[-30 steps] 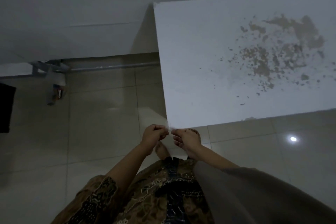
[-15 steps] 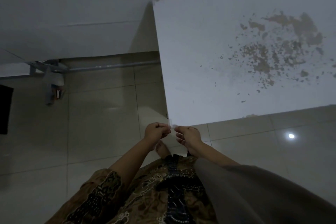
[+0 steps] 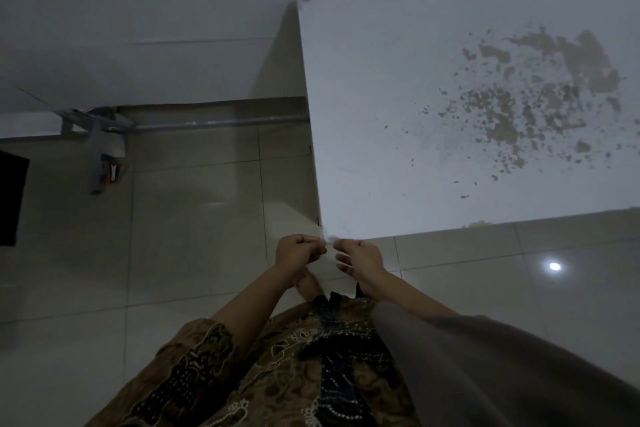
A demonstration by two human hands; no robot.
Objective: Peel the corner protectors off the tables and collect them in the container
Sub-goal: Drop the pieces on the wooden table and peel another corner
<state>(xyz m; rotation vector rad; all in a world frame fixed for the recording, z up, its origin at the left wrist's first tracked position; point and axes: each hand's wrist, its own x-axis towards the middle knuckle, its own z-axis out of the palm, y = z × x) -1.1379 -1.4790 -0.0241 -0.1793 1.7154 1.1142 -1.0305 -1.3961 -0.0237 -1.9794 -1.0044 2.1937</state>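
A white table (image 3: 398,114) with a brown patch of worn paint fills the upper right. At its near left corner sits a small clear corner protector (image 3: 329,236), hard to make out in the dim light. My left hand (image 3: 299,251) and my right hand (image 3: 360,258) meet at that corner, each with fingertips pinched on the protector from its own side. No container is in view.
A white wall runs along the top. A grey pipe (image 3: 221,121) lies along its base, with a metal bracket and a small bottle (image 3: 104,166) at the left. A dark object (image 3: 12,198) sits at the left edge. Glossy tiled floor (image 3: 173,253) surrounds the table.
Both hands stay pinched at the table's near left corner. They have shifted slightly upward along with the view; the protector remains at the corner.
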